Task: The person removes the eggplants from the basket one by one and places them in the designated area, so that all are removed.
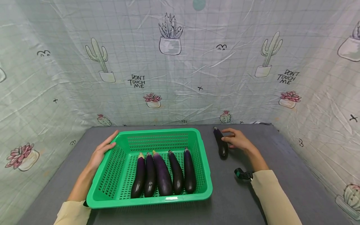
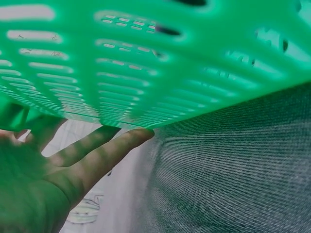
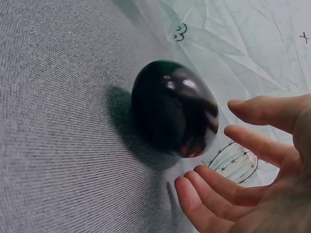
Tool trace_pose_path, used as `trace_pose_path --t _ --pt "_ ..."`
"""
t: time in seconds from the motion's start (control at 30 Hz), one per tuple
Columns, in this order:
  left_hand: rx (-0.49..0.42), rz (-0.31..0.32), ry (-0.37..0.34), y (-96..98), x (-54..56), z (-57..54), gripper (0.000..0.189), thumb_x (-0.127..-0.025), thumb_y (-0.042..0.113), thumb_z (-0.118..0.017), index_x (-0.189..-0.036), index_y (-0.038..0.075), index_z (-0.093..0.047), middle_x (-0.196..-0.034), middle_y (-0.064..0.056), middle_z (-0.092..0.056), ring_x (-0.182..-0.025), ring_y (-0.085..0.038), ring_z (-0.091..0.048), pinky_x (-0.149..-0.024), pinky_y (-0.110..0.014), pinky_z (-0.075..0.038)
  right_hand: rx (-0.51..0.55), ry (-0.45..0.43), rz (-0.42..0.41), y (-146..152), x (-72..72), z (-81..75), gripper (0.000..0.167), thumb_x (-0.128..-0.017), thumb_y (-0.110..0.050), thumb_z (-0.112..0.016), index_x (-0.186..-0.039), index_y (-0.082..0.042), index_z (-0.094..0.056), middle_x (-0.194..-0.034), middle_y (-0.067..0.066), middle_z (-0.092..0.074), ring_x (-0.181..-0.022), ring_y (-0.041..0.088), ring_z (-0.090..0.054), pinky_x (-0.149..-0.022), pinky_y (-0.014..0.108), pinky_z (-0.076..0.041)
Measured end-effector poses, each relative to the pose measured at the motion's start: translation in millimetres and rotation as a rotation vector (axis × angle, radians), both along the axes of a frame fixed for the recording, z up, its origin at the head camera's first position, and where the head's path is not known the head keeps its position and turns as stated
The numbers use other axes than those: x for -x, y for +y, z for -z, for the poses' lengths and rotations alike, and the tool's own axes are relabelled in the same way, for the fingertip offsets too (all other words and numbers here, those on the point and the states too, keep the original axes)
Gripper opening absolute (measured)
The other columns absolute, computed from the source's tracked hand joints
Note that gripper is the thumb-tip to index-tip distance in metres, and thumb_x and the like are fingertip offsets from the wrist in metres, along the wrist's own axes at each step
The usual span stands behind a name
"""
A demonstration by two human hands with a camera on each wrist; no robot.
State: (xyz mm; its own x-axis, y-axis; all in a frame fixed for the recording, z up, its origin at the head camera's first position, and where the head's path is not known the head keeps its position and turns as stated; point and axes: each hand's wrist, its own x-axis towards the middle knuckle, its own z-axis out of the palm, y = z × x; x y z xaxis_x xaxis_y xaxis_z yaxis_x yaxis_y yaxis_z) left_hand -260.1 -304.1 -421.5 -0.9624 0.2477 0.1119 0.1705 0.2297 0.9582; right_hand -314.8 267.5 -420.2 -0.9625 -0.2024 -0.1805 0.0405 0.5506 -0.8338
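A green plastic basket (image 1: pixel 208 175) holds several dark purple eggplants (image 1: pixel 162 175) lying side by side. My left hand (image 1: pixel 98 154) rests against its left side, fingers stretched along the wall; in the left wrist view the fingers (image 2: pixel 104 155) look straight beside the slotted plastic. Right of the basket, one more eggplant (image 1: pixel 220 143) lies on the grey cloth. My right hand (image 1: pixel 236 139) is at its right side, fingers spread and slightly bent. From the right wrist, the eggplant's rounded end (image 3: pixel 170 111) faces the camera, and the thumb and fingers (image 3: pixel 257 109) do not close round it.
Grey cloth (image 1: pixel 239 193) covers the table. Pale sheeting (image 1: pixel 197 68) printed with cacti rises behind and at both sides. A black band with a small device (image 1: pixel 243 174) sits on my right wrist.
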Motion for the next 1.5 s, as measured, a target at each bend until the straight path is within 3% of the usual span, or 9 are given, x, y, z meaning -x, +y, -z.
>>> trace_pose_path --t 0.37,0.47,0.57,0.77,0.9,0.97,1.13,1.23,1.5 --pt "-0.013 0.003 -0.045 -3.2 -2.4 0.5 0.060 -0.114 0.031 -0.038 -0.168 0.017 -0.015 -0.176 -0.007 -0.003 -0.162 -0.020 -0.009 -0.106 -0.006 -0.033 -0.056 0.132 0.025 -12 -10.5 -25.7 0.052 -0.106 -0.023 -0.058 -0.153 -0.005 -0.047 -0.149 0.033 -0.048 -0.131 0.048 -0.054 -0.095 0.055 -0.055" --pt "0.026 -0.003 -0.019 -2.2 -1.2 -0.3 0.061 -0.113 0.030 -0.038 -0.167 0.014 -0.017 -0.175 -0.010 -0.004 -0.162 -0.032 0.000 -0.127 -0.029 -0.020 -0.049 0.177 0.005 -17 -17.3 -39.6 0.052 -0.107 -0.024 -0.058 -0.154 -0.005 -0.046 -0.153 0.032 -0.044 -0.139 0.051 -0.048 -0.102 0.060 -0.052" --pt "0.030 0.003 -0.011 -0.6 0.2 -0.5 0.060 -0.113 0.030 -0.038 -0.167 0.014 -0.017 -0.175 -0.010 -0.004 -0.160 -0.040 0.003 -0.130 -0.052 -0.009 -0.041 0.216 -0.007 -24 -25.9 -54.1 0.053 -0.106 -0.026 -0.059 -0.154 -0.007 -0.045 -0.155 0.029 -0.043 -0.141 0.050 -0.045 -0.105 0.062 -0.049" --pt "0.024 0.016 -0.019 0.2 0.3 0.6 0.060 -0.114 0.031 -0.035 -0.168 0.015 -0.015 -0.175 -0.010 -0.004 -0.160 -0.041 0.000 -0.113 -0.011 -0.028 -0.031 0.275 -0.046 -50 -39.4 -91.6 0.053 -0.105 -0.029 -0.061 -0.154 -0.015 -0.048 -0.153 0.022 -0.046 -0.141 0.045 -0.049 -0.108 0.061 -0.048" --pt "0.021 0.013 0.006 -0.6 -0.6 1.3 0.060 -0.114 0.028 -0.036 -0.167 0.011 -0.015 -0.175 -0.013 -0.003 -0.159 -0.042 0.004 -0.130 -0.049 -0.011 -0.037 0.319 -0.115 -79 -41.2 -115.5 0.049 -0.105 -0.027 -0.062 -0.151 -0.017 -0.051 -0.149 0.019 -0.051 -0.137 0.042 -0.053 -0.105 0.058 -0.051" --pt "0.025 0.014 0.012 -0.7 -1.3 2.0 0.060 -0.114 0.028 -0.036 -0.167 0.011 -0.015 -0.175 -0.014 -0.003 -0.160 -0.040 0.004 -0.129 -0.053 -0.009 -0.041 0.335 -0.150 -94 -42.9 -125.6 0.049 -0.104 -0.026 -0.063 -0.151 -0.017 -0.052 -0.148 0.018 -0.053 -0.136 0.041 -0.055 -0.104 0.057 -0.051" --pt "-0.026 0.063 0.003 -0.1 -1.2 5.1 0.058 -0.115 0.029 -0.032 -0.168 0.016 -0.012 -0.174 -0.017 -0.001 -0.152 0.003 -0.029 -0.108 -0.009 -0.035 -0.046 0.326 -0.234 -129 -46.6 -142.9 0.050 -0.102 -0.025 -0.064 -0.151 -0.021 -0.052 -0.147 0.016 -0.055 -0.134 0.040 -0.056 -0.103 0.055 -0.052" --pt "-0.070 0.092 0.012 -0.4 -0.2 5.8 0.058 -0.115 0.027 -0.031 -0.168 0.013 -0.010 -0.173 -0.020 -0.001 -0.133 0.021 -0.039 -0.103 -0.007 -0.039 -0.055 0.317 -0.292 -149 -46.3 -147.5 0.050 -0.103 -0.027 -0.064 -0.151 -0.021 -0.051 -0.147 0.015 -0.055 -0.134 0.038 -0.057 -0.101 0.053 -0.054" --pt "0.008 0.040 0.046 -1.9 -1.9 5.7 0.057 -0.115 0.028 -0.033 -0.168 0.014 -0.015 -0.175 -0.010 -0.006 -0.152 0.005 -0.022 -0.103 -0.003 -0.031 -0.068 0.246 -0.419 -201 -48.1 -145.8 0.050 -0.103 -0.030 -0.066 -0.150 -0.026 -0.052 -0.144 0.011 -0.057 -0.129 0.029 -0.062 -0.096 0.043 -0.057"
